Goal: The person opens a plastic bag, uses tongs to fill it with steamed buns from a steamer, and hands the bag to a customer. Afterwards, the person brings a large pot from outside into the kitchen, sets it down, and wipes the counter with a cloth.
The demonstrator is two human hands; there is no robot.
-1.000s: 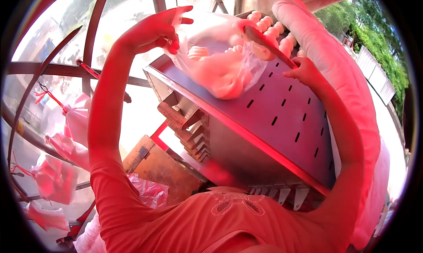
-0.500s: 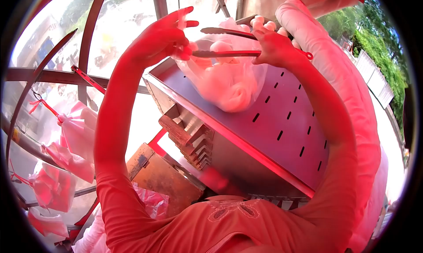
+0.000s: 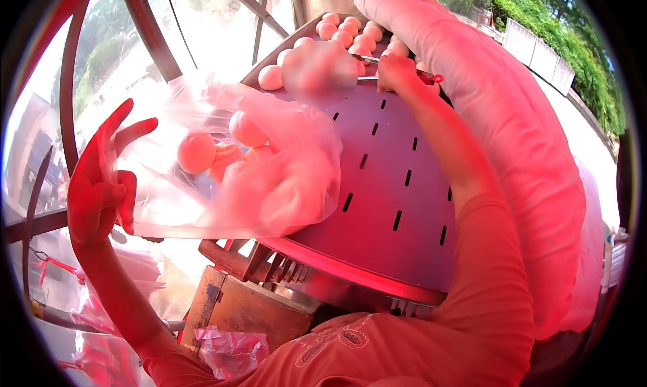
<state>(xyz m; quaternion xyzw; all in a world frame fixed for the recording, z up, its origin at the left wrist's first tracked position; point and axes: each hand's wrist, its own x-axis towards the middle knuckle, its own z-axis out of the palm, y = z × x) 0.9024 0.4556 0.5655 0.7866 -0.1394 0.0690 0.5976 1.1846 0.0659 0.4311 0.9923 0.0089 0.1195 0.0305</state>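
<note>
Pinched at its rim by my left hand (image 3: 104,185), a clear plastic bag (image 3: 290,178) hangs partly over the metal tray (image 3: 377,232). Two of that hand's fingers point upward. Inside the bag are round pale balls (image 3: 196,152) and some paler, longer pieces that I cannot name. My right hand (image 3: 397,74) is wrapped round metal tongs (image 3: 368,78) with a red ring at the end. The tongs' tips point left, among more round balls (image 3: 362,46) at the tray's far end. A blurred patch hides some of these balls and part of the tips.
A thick padded cover (image 3: 499,138) runs along the tray's right side. At lower left are a worn wooden box (image 3: 249,306), a crumpled pink plastic bag (image 3: 232,350) and hanging plastic bags (image 3: 108,360). Metal frame bars (image 3: 151,33) stand at left.
My left hand has moved left and down, pulling the bag wider. My right hand has carried the tongs away from the bag to the balls on the tray. The view has shifted.
</note>
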